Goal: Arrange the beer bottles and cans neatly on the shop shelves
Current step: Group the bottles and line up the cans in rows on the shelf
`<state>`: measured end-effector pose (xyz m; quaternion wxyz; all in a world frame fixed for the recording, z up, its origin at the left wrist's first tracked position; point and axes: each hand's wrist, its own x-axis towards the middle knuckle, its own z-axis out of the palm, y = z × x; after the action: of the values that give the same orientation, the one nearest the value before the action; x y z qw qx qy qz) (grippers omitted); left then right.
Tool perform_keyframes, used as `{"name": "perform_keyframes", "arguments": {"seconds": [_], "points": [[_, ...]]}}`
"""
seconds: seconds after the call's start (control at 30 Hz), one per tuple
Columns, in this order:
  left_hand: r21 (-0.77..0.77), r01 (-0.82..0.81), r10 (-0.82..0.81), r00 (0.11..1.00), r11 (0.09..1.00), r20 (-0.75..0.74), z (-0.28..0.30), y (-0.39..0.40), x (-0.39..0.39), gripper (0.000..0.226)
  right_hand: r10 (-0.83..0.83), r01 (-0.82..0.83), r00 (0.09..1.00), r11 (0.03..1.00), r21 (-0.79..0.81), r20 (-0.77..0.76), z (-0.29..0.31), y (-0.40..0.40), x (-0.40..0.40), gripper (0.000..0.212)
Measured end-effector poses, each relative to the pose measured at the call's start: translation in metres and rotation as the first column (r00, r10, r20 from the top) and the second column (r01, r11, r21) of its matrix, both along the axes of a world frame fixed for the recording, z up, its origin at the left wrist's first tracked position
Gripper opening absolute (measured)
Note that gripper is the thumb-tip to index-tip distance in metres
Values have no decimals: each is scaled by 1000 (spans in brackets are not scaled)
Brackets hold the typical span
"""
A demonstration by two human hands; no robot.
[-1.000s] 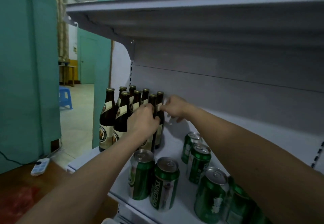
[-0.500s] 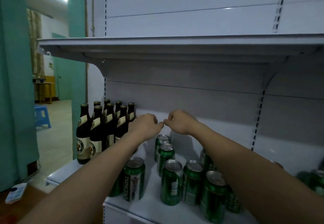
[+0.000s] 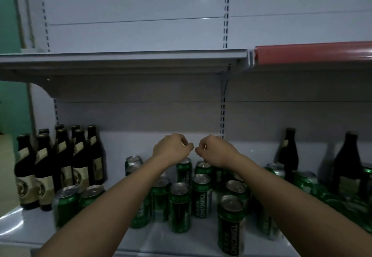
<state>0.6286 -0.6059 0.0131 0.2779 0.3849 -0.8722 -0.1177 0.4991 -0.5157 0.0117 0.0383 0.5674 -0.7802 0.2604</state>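
Left hand point(image 3: 171, 149) and right hand point(image 3: 216, 150) hover curled, apparently empty, over scattered cans point(image 3: 180, 206) mid-shelf point(image 3: 24, 228); bottles point(image 3: 60, 164) grouped left, presumably already arranged; cans unsorted.

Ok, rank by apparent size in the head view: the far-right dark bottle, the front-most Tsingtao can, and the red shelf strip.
1. Red shelf strip, longest.
2. Far-right dark bottle.
3. Front-most Tsingtao can.
The can is nearest the camera, so its rank against the bottle is unsure.

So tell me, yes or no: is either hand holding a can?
No: the left hand and right hand hover above the green cans.
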Motion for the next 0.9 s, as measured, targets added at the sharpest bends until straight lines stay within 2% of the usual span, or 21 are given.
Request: {"name": "perform_keyframes", "arguments": {"seconds": [0.33,0.63,0.77,0.9], "points": [[61,250,-250,968,966,-17,-16,67,-115,26,-178,185,976,982,-49,126,-8,98,-99,34],[169,456,-452,890,874,-62,-27,104,-210,21,-316,374,886,920,-119,339,-35,162,-181,28],[220,501,-488,865,837,-117,-29,106,-248,34,-343,453,837,871,-188,427,-47,167,-208,16],[283,516,-472,856,809,-213,-29,101,-285,48,-409,517,825,824,-230,390,-58,156,-237,14]]}}
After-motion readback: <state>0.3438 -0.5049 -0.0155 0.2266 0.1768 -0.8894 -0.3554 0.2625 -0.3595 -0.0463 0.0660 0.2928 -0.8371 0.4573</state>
